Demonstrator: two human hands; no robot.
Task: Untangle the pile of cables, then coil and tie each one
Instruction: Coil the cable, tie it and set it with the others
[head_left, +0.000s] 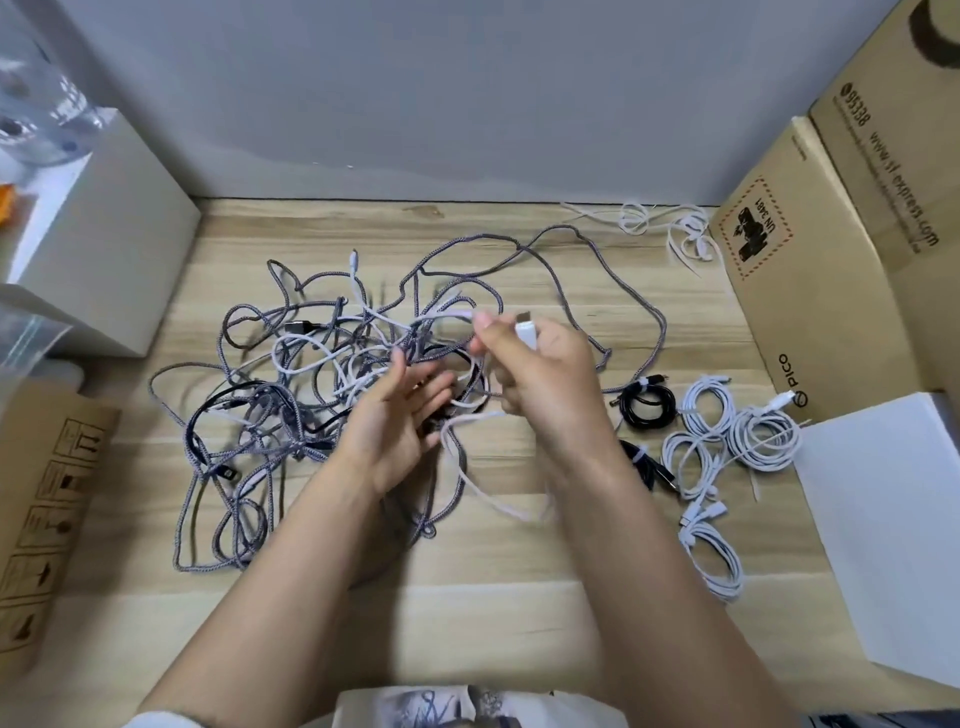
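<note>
1. Two hands are up over the light wood-grain surface (519, 597) as I watch through the head camera, both raised above the near right part of the tangled pile of grey braided, white and black cables (311, 374).
2. My right hand (540, 374) has its fingers curled; thumb and forefinger pinch a white cable with a white plug end (525, 332), the plug poking up just past the fingertips. That cable runs left from the pinch into the tangle.
3. My left hand (400, 421) is spread loosely, palm turned toward the right hand, fingers nearly straight. It sits just beside the cable loops; I cannot tell whether it touches a strand, as the picture is blurred there.
4. A pale cable loop (467, 467) hangs below and between the two hands, down to the surface.
5. One long grey braided cable (613, 280) sweeps out of the pile in a wide arc beyond the right hand.
6. Right of my right forearm lie finished bundles: two coiled black cables (647, 408) and several coiled white cables (727, 441), well apart from the pile.
7. Loose white ties (670, 223) lie at the far right edge, by the wall.
8. Brown cardboard boxes (831, 260) stand to the right, a white box (104, 234) to the left, and a white sheet (883, 519) at the near right.
</note>
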